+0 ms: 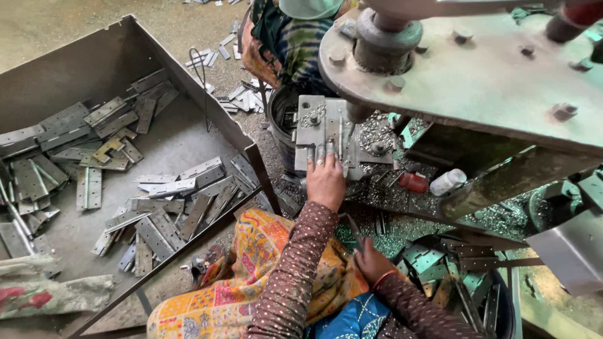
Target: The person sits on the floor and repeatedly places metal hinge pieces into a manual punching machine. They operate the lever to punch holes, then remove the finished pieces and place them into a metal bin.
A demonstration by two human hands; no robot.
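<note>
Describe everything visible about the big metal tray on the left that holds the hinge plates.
The tray is a large, shallow box of dull grey sheet metal with upright walls, worn and dusty. It sits on the ground at an angle, left of the person's knee, with its right wall running toward the press base. Flat grey hinge plates lie scattered inside in loose heaps, mostly at the left and near the front, with bare floor between. Neither hand touches it; a thin bent wire stands by its right wall.
</note>
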